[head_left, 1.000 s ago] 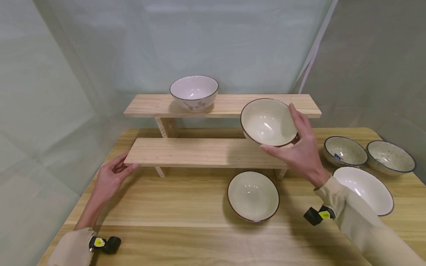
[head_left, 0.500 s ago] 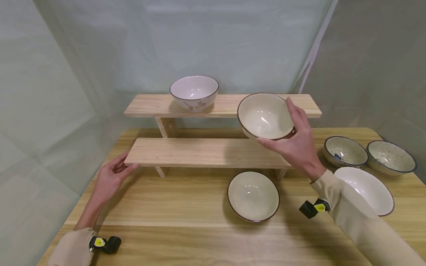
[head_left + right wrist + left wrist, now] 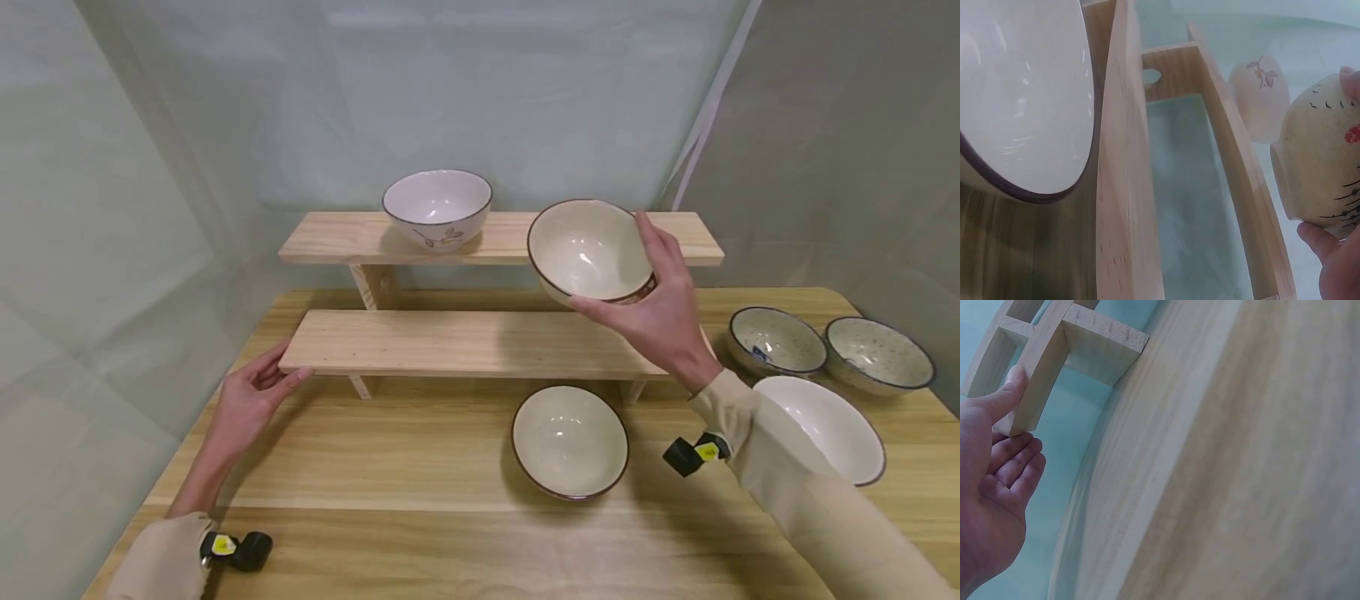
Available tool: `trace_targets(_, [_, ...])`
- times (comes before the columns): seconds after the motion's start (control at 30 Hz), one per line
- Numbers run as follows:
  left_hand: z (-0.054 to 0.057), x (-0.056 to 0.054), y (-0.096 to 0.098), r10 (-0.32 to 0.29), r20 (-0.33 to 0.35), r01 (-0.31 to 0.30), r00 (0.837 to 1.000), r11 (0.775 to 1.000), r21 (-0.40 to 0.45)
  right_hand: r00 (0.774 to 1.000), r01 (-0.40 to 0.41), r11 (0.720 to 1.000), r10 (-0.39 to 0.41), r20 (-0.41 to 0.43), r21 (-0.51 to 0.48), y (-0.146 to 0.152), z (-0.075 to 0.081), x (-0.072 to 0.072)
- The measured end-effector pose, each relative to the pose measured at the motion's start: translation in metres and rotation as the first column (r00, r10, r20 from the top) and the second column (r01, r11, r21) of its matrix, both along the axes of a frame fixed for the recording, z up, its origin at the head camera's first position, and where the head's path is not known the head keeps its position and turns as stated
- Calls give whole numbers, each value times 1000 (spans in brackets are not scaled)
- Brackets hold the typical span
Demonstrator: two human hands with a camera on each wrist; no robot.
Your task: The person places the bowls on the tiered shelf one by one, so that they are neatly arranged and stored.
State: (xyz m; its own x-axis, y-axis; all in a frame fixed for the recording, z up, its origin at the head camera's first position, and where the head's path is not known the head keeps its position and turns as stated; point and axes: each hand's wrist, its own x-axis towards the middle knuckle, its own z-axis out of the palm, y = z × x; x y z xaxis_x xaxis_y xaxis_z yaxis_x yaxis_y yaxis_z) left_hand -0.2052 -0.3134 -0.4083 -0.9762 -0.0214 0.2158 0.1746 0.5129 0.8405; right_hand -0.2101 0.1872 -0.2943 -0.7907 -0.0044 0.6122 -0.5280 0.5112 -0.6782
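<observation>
My right hand [image 3: 660, 308] grips a cream bowl [image 3: 588, 250] with a dark brown rim, thumb low and fingers along its right side. The bowl is raised in front of the top board of the two-tier wooden shelf [image 3: 450, 342], its inside facing me. A red mark and dark painted strokes show on its outer wall [image 3: 1329, 150] in the right wrist view. At the far left, my left hand [image 3: 247, 400] holds the end of the lower board [image 3: 1041, 381], thumb on one face and fingers curled at the other. A white bowl [image 3: 437, 208] with a painted twig stands on the top board.
Another cream bowl [image 3: 570, 442] stands on the wooden table [image 3: 375, 483] before the shelf. To the right are a white oval-looking bowl [image 3: 825, 425] and two speckled bowls [image 3: 780, 337] with blue rims. Pale fabric walls [image 3: 525, 100] enclose the back and sides.
My right hand has lifted the cream bowl higher and carried it slightly left, toward the top board. The left hand stays at the lower board's end.
</observation>
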Motion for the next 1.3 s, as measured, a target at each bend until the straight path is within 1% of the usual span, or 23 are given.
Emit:
trace_targets(0.33, [0, 0, -1, -13, -9, 13, 1000, 1000, 26, 1000, 0, 1000, 0, 1, -8, -4, 4, -7])
trace_targets(0.57, [-1, 0, -1, -7, -10, 7, 1000, 1000, 29, 1000, 18, 1000, -18, -15, 1, -7, 5, -13])
trace_targets(0.8, [0, -1, -1, -8, -3, 8, 1000, 1000, 26, 1000, 19, 1000, -19, -2, -2, -10, 6, -18])
trace_targets(0.93, [2, 0, 0, -10, -2, 10, 1000, 1000, 27, 1000, 24, 1000, -24, -2, -15, -13, 8, -22])
trace_targets(1.17, [4, 1, 2, -10, -3, 10, 1000, 1000, 27, 998, 44, 999, -44, 43, -20, -16, 11, -28])
trace_targets(1.3, [3, 1, 1, -7, 3, 7, 1000, 1000, 24, 997, 31, 999, -28, 75, -35, -18, 13, -32])
